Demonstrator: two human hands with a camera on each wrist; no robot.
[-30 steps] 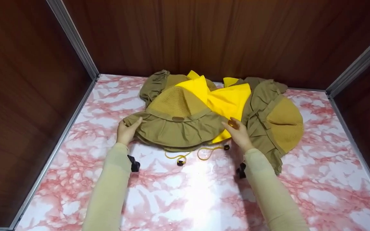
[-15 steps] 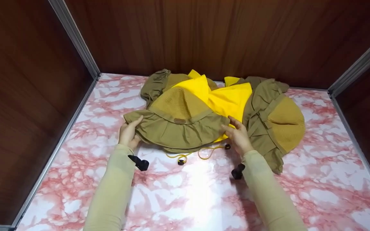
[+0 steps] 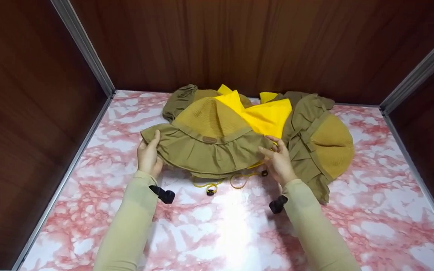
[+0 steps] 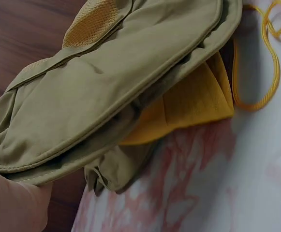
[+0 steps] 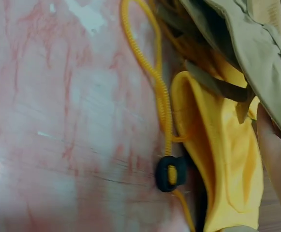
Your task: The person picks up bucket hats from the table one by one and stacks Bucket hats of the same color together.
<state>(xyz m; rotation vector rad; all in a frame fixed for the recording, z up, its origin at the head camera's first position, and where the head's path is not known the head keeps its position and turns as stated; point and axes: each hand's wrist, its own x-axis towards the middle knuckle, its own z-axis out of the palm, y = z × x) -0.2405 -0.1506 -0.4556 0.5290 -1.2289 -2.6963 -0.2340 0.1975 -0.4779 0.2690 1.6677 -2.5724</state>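
A khaki sun hat (image 3: 217, 154) with a ribbed mustard crown and a small brown label faces me in the head view. My left hand (image 3: 148, 156) grips the left end of its gathered brim, thumb on top. At the brim's right end, my right hand (image 3: 279, 160) pinches the cloth between thumb and fingers. The brim's doubled edge hangs above the table in the left wrist view, with yellow cloth (image 4: 184, 104) underneath. A yellow cord (image 3: 238, 181) with a black cord lock (image 5: 170, 174) trails out below the hat.
Another khaki hat (image 3: 332, 146) lies on its side at the right. Bright yellow cloth (image 3: 268, 116) and more khaki fabric (image 3: 182, 99) are heaped behind. Dark wood panels (image 3: 239, 45) enclose the pink-and-white marbled table (image 3: 198, 226) at the back and sides.
Both hands have drawn the brim slightly wider and raised its ends, the left one most. Less of the yellow cloth shows beside my right hand. The hat at the right stays put.
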